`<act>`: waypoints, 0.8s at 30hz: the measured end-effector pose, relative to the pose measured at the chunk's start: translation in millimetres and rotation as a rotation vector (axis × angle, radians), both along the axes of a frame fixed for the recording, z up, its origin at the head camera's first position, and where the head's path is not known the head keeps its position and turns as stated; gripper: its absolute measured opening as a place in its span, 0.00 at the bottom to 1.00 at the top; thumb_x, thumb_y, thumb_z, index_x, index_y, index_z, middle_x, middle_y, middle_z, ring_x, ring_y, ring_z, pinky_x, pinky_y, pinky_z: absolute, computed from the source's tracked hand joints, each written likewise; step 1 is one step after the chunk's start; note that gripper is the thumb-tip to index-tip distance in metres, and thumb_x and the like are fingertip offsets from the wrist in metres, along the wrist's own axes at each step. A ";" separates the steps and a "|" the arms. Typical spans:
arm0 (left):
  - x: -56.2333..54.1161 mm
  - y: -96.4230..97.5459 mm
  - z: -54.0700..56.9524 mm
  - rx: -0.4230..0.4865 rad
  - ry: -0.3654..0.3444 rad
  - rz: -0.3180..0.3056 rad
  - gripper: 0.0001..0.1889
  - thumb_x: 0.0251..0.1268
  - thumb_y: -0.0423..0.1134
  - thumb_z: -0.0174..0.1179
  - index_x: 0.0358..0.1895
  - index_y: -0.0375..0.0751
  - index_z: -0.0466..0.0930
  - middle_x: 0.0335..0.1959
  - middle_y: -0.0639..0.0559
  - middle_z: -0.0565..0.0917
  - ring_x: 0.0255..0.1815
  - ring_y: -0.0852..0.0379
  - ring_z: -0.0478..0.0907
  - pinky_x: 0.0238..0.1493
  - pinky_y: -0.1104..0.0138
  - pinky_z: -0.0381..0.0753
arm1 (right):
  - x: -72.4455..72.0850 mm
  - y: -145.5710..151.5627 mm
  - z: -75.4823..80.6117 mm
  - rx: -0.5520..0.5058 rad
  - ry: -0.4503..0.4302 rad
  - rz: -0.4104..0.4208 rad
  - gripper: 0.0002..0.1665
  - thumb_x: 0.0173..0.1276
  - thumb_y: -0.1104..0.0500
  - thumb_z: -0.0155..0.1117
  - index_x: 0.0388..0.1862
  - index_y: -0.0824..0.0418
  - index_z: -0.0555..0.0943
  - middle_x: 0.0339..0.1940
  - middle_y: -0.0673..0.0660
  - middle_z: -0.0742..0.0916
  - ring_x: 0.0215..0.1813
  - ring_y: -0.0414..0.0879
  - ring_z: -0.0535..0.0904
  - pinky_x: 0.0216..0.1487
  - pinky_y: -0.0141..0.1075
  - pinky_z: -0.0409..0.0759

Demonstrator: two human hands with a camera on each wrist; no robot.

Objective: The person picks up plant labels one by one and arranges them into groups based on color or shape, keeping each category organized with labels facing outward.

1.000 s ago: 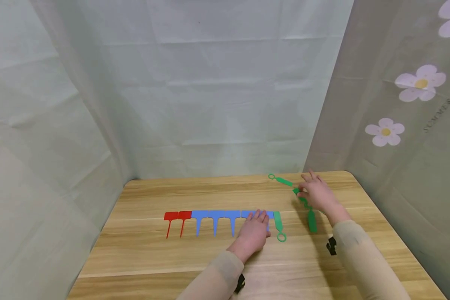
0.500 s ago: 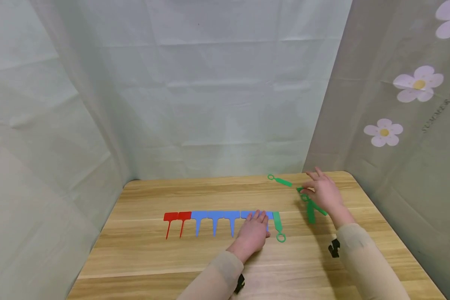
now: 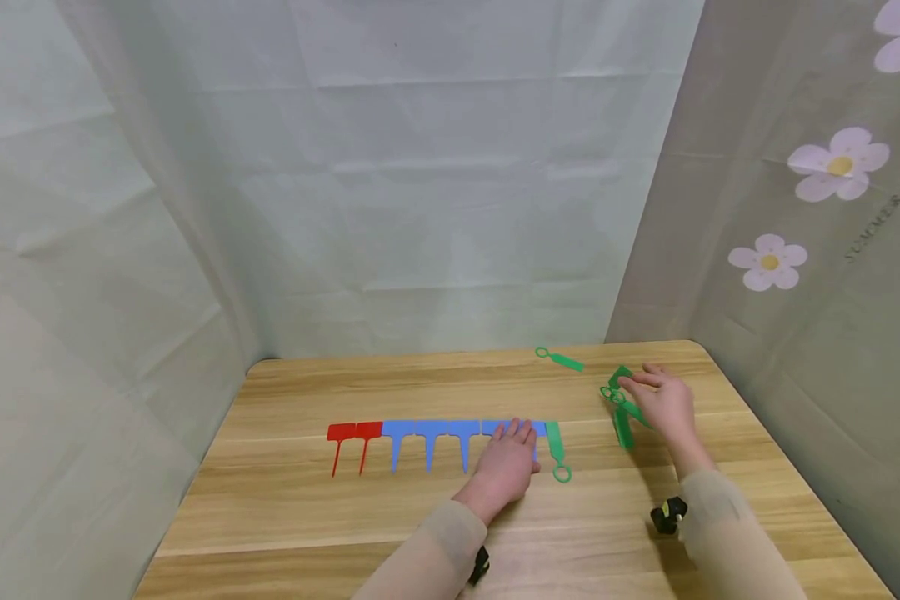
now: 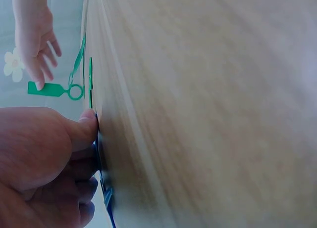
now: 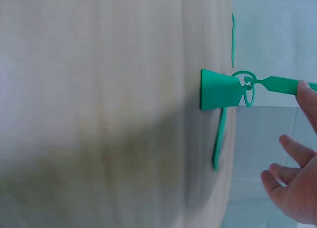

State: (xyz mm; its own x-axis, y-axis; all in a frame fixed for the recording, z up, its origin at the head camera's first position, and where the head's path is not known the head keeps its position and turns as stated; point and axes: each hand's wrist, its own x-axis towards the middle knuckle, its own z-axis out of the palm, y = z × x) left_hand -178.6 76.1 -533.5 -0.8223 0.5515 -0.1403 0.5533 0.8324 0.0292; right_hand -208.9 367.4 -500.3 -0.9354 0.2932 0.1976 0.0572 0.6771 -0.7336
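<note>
A row of flat tags lies on the wooden table: two red T-shaped tags [image 3: 369, 430] at its left, several blue T-shaped tags [image 3: 432, 428] along the middle, and one green ring-ended tag [image 3: 555, 442] at its right end. My left hand [image 3: 504, 462] rests on the right-hand blue tags with straight fingers, partly hiding them. Between thumb and finger, my right hand [image 3: 667, 407] pinches one green ring-ended tag [image 5: 280, 84] by its flat end. Its ring is linked with other green tags [image 5: 220, 91], which hang or lie below it; whether they all touch the table I cannot tell.
Another green ring-ended tag [image 3: 567, 362] lies alone near the table's back edge. Pale cloth [image 3: 435, 208] hangs behind the table and at both sides, with printed flowers [image 3: 768, 262] on the right. A black wrist device [image 3: 668, 515] sits below the right forearm.
My right hand has moved slightly right and down, and the pinched tag has swung from pointing left to more upright, its ring now showing among the others. My left hand has stayed put.
</note>
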 end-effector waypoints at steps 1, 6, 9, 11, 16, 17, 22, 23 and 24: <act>0.0 -0.2 0.6 0.000 0.000 0.001 0.33 0.84 0.54 0.53 0.83 0.43 0.66 0.85 0.51 0.63 0.86 0.52 0.56 0.84 0.57 0.57 | 1.2 0.5 -1.7 -0.033 -0.020 -0.022 0.30 0.77 0.46 0.72 0.57 0.74 0.87 0.76 0.70 0.77 0.81 0.71 0.64 0.78 0.64 0.64; 0.3 -1.3 4.1 -0.005 0.000 0.002 0.33 0.84 0.55 0.53 0.83 0.43 0.66 0.85 0.52 0.63 0.86 0.53 0.56 0.84 0.58 0.57 | 5.5 2.0 -7.7 -0.175 -0.087 -0.079 0.38 0.76 0.40 0.71 0.64 0.73 0.84 0.79 0.65 0.76 0.82 0.68 0.64 0.78 0.60 0.67; 0.7 -1.5 5.6 -0.010 0.005 -0.004 0.33 0.84 0.55 0.53 0.83 0.43 0.66 0.85 0.51 0.63 0.86 0.53 0.56 0.84 0.58 0.57 | 7.2 2.1 -9.5 -0.203 -0.087 -0.091 0.38 0.76 0.41 0.71 0.65 0.73 0.83 0.79 0.64 0.76 0.82 0.66 0.64 0.78 0.58 0.69; 0.9 -1.5 5.8 -0.009 0.010 -0.006 0.33 0.84 0.55 0.53 0.83 0.43 0.66 0.85 0.51 0.64 0.86 0.52 0.56 0.84 0.58 0.58 | 8.0 2.3 -10.1 -0.194 -0.080 -0.098 0.38 0.77 0.41 0.71 0.65 0.73 0.83 0.78 0.64 0.77 0.82 0.65 0.65 0.77 0.58 0.70; 0.6 -1.0 4.5 -0.007 0.017 -0.005 0.33 0.84 0.55 0.54 0.83 0.43 0.67 0.84 0.51 0.65 0.86 0.52 0.57 0.84 0.58 0.58 | 9.9 1.3 -8.9 -0.190 -0.060 -0.099 0.39 0.77 0.40 0.69 0.66 0.74 0.83 0.77 0.65 0.78 0.81 0.66 0.67 0.75 0.59 0.71; 0.4 -0.9 4.0 -0.006 0.018 -0.005 0.33 0.84 0.55 0.54 0.83 0.43 0.67 0.84 0.51 0.65 0.86 0.52 0.57 0.84 0.58 0.58 | 10.2 1.1 -8.6 -0.191 -0.059 -0.099 0.40 0.78 0.39 0.68 0.66 0.74 0.82 0.77 0.65 0.78 0.80 0.66 0.68 0.74 0.57 0.74; -1.0 0.0 0.4 -0.015 0.023 -0.011 0.33 0.84 0.55 0.53 0.83 0.43 0.66 0.85 0.51 0.64 0.86 0.52 0.56 0.84 0.57 0.58 | 11.5 0.4 -7.5 -0.202 -0.082 -0.096 0.42 0.79 0.35 0.64 0.70 0.71 0.80 0.79 0.64 0.76 0.73 0.64 0.74 0.52 0.36 0.80; -0.9 0.0 0.2 -0.018 0.023 -0.013 0.33 0.84 0.55 0.53 0.83 0.43 0.66 0.85 0.51 0.64 0.86 0.52 0.56 0.84 0.57 0.58 | 11.4 0.5 -7.4 -0.202 -0.089 -0.094 0.42 0.79 0.35 0.64 0.70 0.70 0.81 0.79 0.64 0.76 0.72 0.63 0.74 0.49 0.32 0.78; -0.7 0.0 0.1 -0.023 0.022 -0.014 0.33 0.84 0.56 0.53 0.83 0.43 0.66 0.85 0.51 0.64 0.86 0.52 0.56 0.84 0.57 0.58 | 11.7 0.1 -7.0 -0.211 -0.095 -0.090 0.42 0.79 0.35 0.64 0.70 0.70 0.81 0.80 0.64 0.75 0.71 0.62 0.73 0.46 0.30 0.76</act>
